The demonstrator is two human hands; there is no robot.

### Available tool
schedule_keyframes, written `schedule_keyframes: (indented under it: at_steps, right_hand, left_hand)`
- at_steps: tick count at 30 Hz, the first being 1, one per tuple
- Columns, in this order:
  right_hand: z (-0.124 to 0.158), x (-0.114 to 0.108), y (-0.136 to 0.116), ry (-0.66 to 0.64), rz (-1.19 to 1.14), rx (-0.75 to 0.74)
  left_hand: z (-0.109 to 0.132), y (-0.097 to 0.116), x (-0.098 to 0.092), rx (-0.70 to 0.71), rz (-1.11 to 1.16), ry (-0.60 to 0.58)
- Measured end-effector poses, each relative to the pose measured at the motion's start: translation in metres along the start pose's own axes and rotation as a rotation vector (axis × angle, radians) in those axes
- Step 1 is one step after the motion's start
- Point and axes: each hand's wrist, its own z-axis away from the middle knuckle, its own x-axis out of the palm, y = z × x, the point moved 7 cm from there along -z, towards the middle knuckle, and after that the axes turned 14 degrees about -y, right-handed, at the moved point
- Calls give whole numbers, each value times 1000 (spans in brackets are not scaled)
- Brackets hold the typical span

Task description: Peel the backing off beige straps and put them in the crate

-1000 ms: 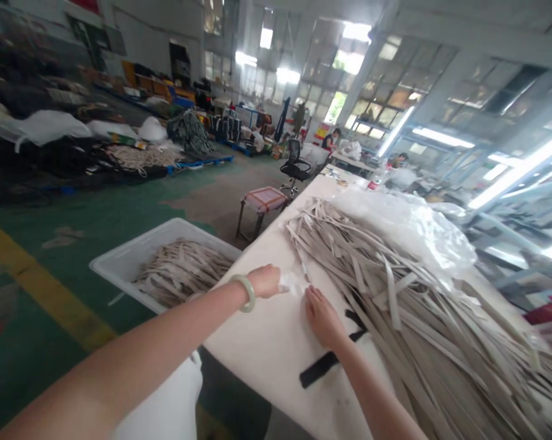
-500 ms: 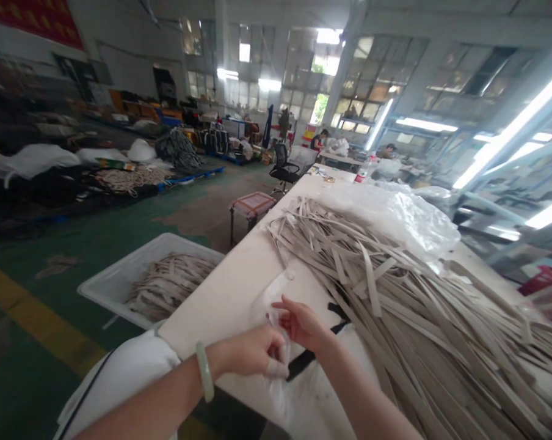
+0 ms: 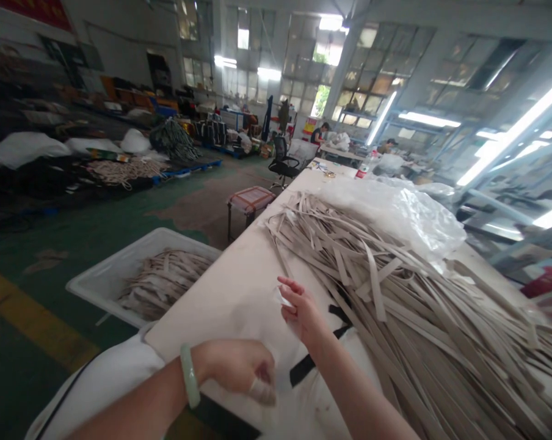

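Note:
My left hand (image 3: 246, 370), with a pale green bangle (image 3: 190, 375) at the wrist, is curled closed low over the table's near end. A pale wrap (image 3: 262, 392) covers part of one finger. Thin clear plastic (image 3: 283, 366), smeared by motion, shows beside this hand and seems caught in its fingers. A little higher and to the right, my right hand (image 3: 301, 311) pinches a small white scrap (image 3: 284, 298) between partly stretched fingers. Right of that hand spreads a big pile of grey-beige flat straps (image 3: 372, 269). Black strips (image 3: 302, 368) lie under my right wrist.
The white table (image 3: 221, 287) runs away from me. A large clear plastic sheet (image 3: 395, 208) and a bottle (image 3: 364, 166) stand beyond the straps. On the floor at left is a white tub (image 3: 93, 269) of straps. A stool (image 3: 251, 198) and office chair (image 3: 283, 162) stand farther off.
My hands have moved apart: the left shifted left and slightly down, the right slightly up. The clear plastic strip between them is now less distinct, and a white scrap shows in my right fingers.

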Motion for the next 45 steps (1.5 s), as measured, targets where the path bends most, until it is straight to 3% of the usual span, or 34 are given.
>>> schedule_keyframes:
  at_steps: [3,5,9,12,15,19,22,25,28,34,37,40,41,43,45]
  right_hand:
    - [3,7,-11,36,271,-156]
    - [9,13,-15,61,477,-253]
    - [25,24,-12,107,693,-329]
    - [34,26,-7,131,644,-333]
    - [42,27,-2,138,574,-316]
    - [54,27,6,165,565,-287]
    - [64,20,11,242,433,-311]
    - [74,9,10,354,211,-370]
    - [81,2,12,426,120,-374]
    - [103,7,32,460,379,-380]
    - [106,11,34,363,679,-311]
    - [107,-6,-7,361,1117,-294]
    - [111,-20,-34,478,1254,-331]
    - [123,-54,-94,841,1514,-309]
    - [126,-87,-145,968,1534,-277]
  left_hand:
    - [27,8,-48,141,351,548]
    - [36,8,-64,284,668,698]
    - [30,7,-73,460,995,758]
    - [22,9,-71,534,1079,729]
    - [17,10,-66,527,1140,707]
    - [23,9,-67,498,1163,813]
    - [30,9,-69,524,1170,868]
    - [33,17,-67,596,1132,767]
    - [38,20,-67,641,1082,758]
    - [34,12,-66,584,1004,784]
    - [42,10,-70,584,918,879]
    - [51,19,-69,487,672,845]
    - [52,24,-67,431,540,803]
    - [54,36,-61,329,224,737]
    - [53,47,-52,276,-94,704]
